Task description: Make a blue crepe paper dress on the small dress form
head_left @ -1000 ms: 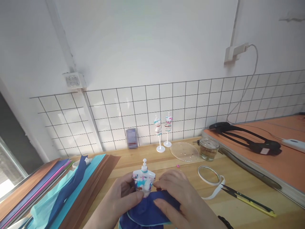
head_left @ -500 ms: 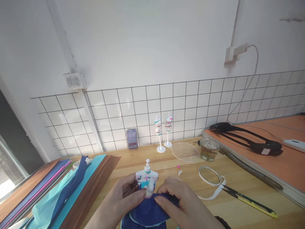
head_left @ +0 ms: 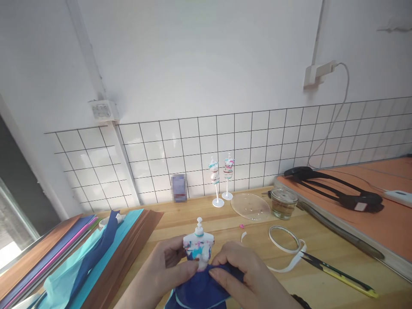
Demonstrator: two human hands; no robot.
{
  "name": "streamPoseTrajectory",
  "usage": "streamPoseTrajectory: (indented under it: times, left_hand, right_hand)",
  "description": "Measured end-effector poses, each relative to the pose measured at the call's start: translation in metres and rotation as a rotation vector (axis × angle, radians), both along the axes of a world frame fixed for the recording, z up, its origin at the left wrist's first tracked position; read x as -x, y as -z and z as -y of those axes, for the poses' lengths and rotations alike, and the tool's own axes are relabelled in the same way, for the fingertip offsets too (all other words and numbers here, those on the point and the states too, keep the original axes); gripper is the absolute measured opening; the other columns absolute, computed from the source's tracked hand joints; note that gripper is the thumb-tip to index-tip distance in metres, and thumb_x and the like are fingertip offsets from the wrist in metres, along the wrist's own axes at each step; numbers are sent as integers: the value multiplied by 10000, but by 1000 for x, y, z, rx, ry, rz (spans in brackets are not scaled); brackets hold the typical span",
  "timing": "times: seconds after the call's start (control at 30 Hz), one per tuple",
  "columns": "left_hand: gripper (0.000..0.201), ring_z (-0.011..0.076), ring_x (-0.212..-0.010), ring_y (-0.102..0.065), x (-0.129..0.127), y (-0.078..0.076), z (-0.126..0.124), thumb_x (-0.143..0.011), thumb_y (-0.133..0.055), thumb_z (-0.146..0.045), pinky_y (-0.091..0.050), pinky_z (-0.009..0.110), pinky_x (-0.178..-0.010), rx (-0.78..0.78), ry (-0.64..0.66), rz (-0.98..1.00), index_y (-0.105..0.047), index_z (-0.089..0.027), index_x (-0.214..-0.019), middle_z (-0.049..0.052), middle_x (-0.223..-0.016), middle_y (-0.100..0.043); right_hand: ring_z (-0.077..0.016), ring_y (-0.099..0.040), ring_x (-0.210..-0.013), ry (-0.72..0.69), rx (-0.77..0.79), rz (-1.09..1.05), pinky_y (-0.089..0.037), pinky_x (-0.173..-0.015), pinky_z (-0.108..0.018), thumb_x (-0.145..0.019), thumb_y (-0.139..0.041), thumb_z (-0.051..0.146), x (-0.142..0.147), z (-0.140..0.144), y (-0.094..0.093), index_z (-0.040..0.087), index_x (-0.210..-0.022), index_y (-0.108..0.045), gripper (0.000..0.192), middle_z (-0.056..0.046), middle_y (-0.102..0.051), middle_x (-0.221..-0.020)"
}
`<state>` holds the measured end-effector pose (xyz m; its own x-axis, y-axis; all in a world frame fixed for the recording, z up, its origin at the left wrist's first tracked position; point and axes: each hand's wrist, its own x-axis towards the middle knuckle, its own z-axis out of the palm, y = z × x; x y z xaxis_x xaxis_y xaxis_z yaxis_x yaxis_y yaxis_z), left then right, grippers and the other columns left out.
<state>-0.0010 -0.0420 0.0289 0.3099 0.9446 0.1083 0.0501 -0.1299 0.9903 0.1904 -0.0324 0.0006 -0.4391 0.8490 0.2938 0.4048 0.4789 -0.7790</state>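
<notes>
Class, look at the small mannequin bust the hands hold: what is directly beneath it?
Below the mannequin bust dark blue paper spreads like a skirt, pinched by left hand and right hand. Any stand underneath is hidden.

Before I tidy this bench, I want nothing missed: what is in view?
mannequin in hand: 1, white with painted bodice, held at front centre
skirt: 1, dark blue with pale trim, under the hands
small mannequins on stands: 2, white, by the tiled wall
paper sheets: a stack, brown, blue, teal, pink, at left
clear plate: 1, near the wall
glass jar: 1, clear, right of the plate
tape: 1 roll, white, unrolled
scissors: 1, black and yellow, at right
board: 1, orange, far right
left hand: grips the mannequin
right hand: presses the skirt
</notes>
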Motion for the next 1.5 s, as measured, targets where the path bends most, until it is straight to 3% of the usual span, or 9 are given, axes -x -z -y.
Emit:
streamPoseTrajectory:
  times: [0.37, 0.73, 0.9, 1.03, 1.13, 1.3, 1.5]
  left_hand:
    - [124, 159, -686, -490, -1, -5, 1, -709, -692, -280, -394, 251, -648, -4, -19, -4, -676, -158, -690, 13, -691, -586]
    - [371, 266, -912, -622, -1, 8, -2, -744, -688, -343, -464, 339, -809, 60, 33, 175, -669, -167, -1070, 103, -937, -708]
    - [378, 284, -1003, -607, 1, 10, -4, -777, -655, -342, -430, 408, -921, 10, 6, 95, -651, -189, -1123, 111, -1048, -702]
    - [530, 300, -1140, -526, 5, 15, -6, -718, -711, -303, -351, 420, -1018, -138, 6, -131, -581, -221, -1226, 103, -1210, -631]
    - [582, 297, -1112, -542, 4, 17, -6, -677, -728, -256, -380, 399, -1000, -180, -31, -236, -570, -237, -1236, 85, -1221, -625]
    - [525, 276, -1066, -571, -3, 7, -2, -679, -656, -108, -405, 379, -977, -159, -116, -287, -612, -243, -1184, 65, -1182, -651]
    - [487, 284, -1068, -574, -5, 7, -3, -685, -645, -117, -403, 386, -968, -160, -121, -257, -629, -229, -1159, 73, -1165, -662]
  right_hand:
    - [-166, -595, -692, -16, -142, 27, -473, -617, -264, -821, -552, 193, 2, -1, -1, 189, -778, -662, 118, -24, -652, -722]
    - [-177, -630, -846, -2, -32, -52, -477, -768, -265, -792, -625, 239, 4, 0, -1, 263, -846, -695, 91, 16, -709, -847]
    - [-181, -626, -775, 55, -38, -26, -486, -696, -261, -758, -643, 244, 4, 1, 1, 228, -804, -678, 60, -1, -691, -804]
    - [-184, -628, -793, 70, -38, -23, -491, -701, -259, -772, -621, 249, 5, -1, 4, 221, -793, -655, 49, -3, -687, -817]
    - [-191, -630, -853, 80, -40, -33, -492, -750, -264, -780, -610, 252, 6, -2, 7, 223, -814, -649, 60, -7, -692, -859]
    - [-187, -638, -853, 56, -69, -2, -485, -778, -270, -789, -592, 235, 6, -2, 8, 222, -841, -651, 79, -12, -700, -873]
    - [-172, -649, -845, 16, -59, -24, -482, -762, -252, -790, -582, 197, 6, 1, 3, 227, -844, -661, 100, 1, -717, -885]
